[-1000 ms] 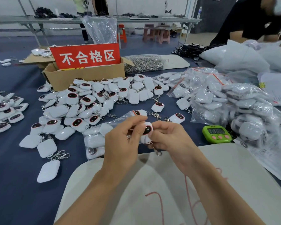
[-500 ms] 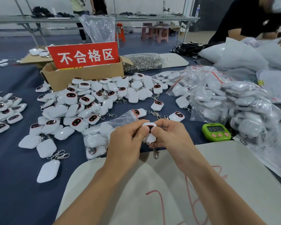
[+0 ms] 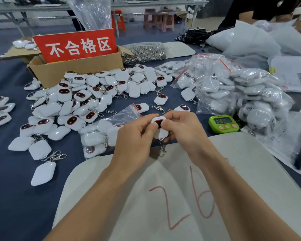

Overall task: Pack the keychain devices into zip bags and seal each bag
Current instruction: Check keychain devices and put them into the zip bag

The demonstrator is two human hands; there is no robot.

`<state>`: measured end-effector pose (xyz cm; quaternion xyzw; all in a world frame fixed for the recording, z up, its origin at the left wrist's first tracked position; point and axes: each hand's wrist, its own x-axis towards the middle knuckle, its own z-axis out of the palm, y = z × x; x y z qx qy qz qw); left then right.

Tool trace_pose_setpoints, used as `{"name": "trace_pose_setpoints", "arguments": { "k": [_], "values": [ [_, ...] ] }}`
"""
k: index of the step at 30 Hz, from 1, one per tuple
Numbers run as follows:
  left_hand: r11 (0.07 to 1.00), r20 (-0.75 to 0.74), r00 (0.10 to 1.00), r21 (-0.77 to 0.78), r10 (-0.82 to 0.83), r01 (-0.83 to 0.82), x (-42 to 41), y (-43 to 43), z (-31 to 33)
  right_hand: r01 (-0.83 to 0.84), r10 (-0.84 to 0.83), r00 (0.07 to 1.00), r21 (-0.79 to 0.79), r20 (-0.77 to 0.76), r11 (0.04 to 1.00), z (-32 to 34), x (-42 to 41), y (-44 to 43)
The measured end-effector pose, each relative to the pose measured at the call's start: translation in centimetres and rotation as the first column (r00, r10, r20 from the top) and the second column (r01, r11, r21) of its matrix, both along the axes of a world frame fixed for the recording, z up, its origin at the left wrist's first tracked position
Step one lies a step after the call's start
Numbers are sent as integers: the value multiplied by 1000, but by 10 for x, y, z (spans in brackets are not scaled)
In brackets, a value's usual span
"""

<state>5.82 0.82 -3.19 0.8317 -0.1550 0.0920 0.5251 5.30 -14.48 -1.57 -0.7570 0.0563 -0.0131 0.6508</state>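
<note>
Between both hands I hold one white keychain device [image 3: 159, 126] with a dark red-rimmed face, its metal clasp [image 3: 162, 151] dangling below. My left hand [image 3: 135, 138] pinches its left side and my right hand [image 3: 182, 130] pinches its right side, thumbs on the face. A clear zip bag [image 3: 101, 134] with a red seal strip, partly filled with devices, lies just left of my hands. A big heap of loose devices [image 3: 80, 101] covers the blue table beyond it.
A cardboard box [image 3: 76, 68] with a red sign stands at the back. Filled zip bags [image 3: 233, 94] pile up at right, next to a green timer [image 3: 223, 123]. A white board [image 3: 250, 171] marked in red lies under my arms. Another person [image 3: 250, 13] works far right.
The device has turned in my hands from tilted to upright, face towards me, with both thumbs now on its face. The view has dipped slightly downward.
</note>
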Motion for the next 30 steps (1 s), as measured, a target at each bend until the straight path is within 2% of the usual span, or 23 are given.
{"name": "trace_pose_setpoints", "arguments": {
  "k": [4,8,12,19,30],
  "values": [
    [996,-70,997,-76,37,-42,8,-25,0,134,-135,991,38,18,990,-2,3,-4],
    [987,-199,977,-119,80,-105,21,-48,-5,253,-252,967,17,-27,967,-3,8,-6],
    [986,-223,971,-126,82,-112,26,-48,-9,244,-244,968,0,-60,970,-11,15,-9],
    [985,-228,972,-142,64,-99,24,-46,-6,218,-219,975,-29,-22,975,-15,19,-12],
    [983,-251,961,-111,111,-143,20,-42,-1,144,-144,990,14,4,989,-14,14,-12]
  ]
}}
